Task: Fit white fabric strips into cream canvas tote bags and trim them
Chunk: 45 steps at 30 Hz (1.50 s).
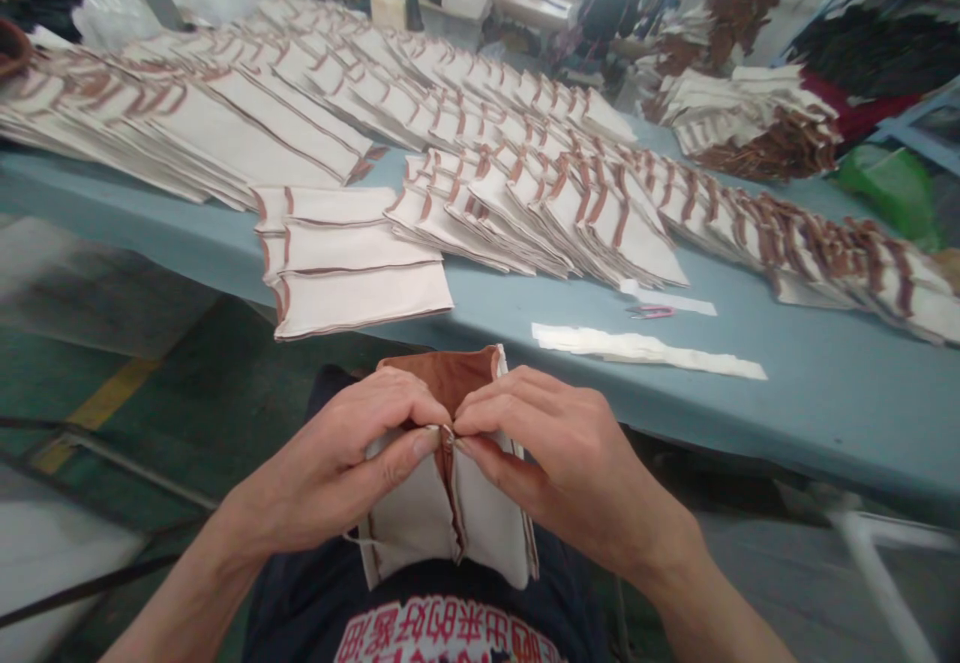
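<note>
Above my lap, at the table's near edge, I hold a cream fabric pouch [491,518] with brown lining and a brown-edged seam down its middle. My left hand [367,443] pinches the top of the left panel between thumb and fingers. On the other side of the seam, my right hand [559,443] pinches the right panel's top edge. The fingertips of both hands nearly meet at the seam. Brown lining [450,373] shows at the pouch's far, open end. Whether a small item sits between the fingertips is hidden.
On the blue-covered table [847,403], three similar pouches [367,293] overlap, with rows of stacked pouches [555,193] behind. White strips [645,351] and small pink thread snips [652,312] lie at the front. More fabric pieces [750,123] are heaped at back right.
</note>
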Motion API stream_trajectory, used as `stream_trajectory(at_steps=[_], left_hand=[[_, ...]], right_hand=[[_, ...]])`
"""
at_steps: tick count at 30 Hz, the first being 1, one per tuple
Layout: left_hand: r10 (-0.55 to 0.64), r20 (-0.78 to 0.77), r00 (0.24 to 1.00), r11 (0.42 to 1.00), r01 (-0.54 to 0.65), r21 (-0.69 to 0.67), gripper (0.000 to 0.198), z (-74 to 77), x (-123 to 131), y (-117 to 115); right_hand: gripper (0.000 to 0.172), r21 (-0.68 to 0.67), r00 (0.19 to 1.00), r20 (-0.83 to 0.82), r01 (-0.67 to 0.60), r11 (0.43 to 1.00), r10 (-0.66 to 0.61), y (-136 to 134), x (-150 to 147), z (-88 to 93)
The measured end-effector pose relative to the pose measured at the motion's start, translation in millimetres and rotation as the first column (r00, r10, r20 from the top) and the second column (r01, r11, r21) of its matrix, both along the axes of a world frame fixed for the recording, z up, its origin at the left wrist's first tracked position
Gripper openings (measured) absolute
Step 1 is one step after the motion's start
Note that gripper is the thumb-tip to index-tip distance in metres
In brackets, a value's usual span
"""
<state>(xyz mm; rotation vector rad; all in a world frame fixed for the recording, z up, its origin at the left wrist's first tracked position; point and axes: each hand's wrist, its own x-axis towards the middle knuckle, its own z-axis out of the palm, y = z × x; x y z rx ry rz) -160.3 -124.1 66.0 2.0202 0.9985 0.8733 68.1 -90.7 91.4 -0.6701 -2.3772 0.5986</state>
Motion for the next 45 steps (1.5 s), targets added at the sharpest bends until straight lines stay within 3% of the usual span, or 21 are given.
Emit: stream_trajectory(at_steps=[7,14,20,25,31,34,37,40,45], left_hand=[[0.058,0.043,0.997,0.997,-0.056,-0.043,0.018,-2.5,5,-1],[0.115,0.020,0.993,0.990,-0.113,-0.082,0.021,1.7,13,-2],[0.165,-0.016,0.986,0.973,-0.166,-0.160,0.016,-6.8,20,-6],[0.171,0.007,0.985,0.953,-0.163,-0.256,0.017,-12.4,25,-8],[0.143,-0.045,0.989,0.974,-0.149,-0.173,0.017,-10.9,26,-7],[0.131,-0.014,0.991,0.989,-0.132,-0.071,0.020,-11.5,23,-10],[0.099,0.031,0.995,0.994,-0.101,0.045,0.023,-12.2,20,-13],[0.074,0.058,0.996,0.996,-0.076,0.050,0.022,-10.4,17,-14],[0.064,0.090,0.994,0.998,-0.063,-0.016,0.018,-3.6,15,-11]], right_hand=[[0.013,-0.035,1.000,0.008,0.006,0.999,-0.005,-3,0,-0.8],[0.017,0.046,0.991,0.076,0.108,0.993,-0.111,-8,-5,0.2],[0.015,0.140,0.971,0.038,0.230,0.963,-0.238,-11,-10,-12.3],[0.014,0.130,0.951,-0.024,0.309,0.942,-0.309,-14,-12,-22.9],[0.011,-0.036,0.944,-0.036,0.327,0.944,-0.328,-16,-13,-24.6],[0.011,-0.271,0.954,-0.029,0.280,0.921,-0.299,-16,-13,-20.9],[0.009,-0.483,0.970,-0.026,0.198,0.853,-0.240,-15,-12,-15.6],[0.008,-0.526,0.977,-0.019,0.169,0.833,-0.211,-14,-11,-10.9],[0.010,-0.483,0.987,0.008,0.142,0.864,-0.158,-12,-9,-3.8]])
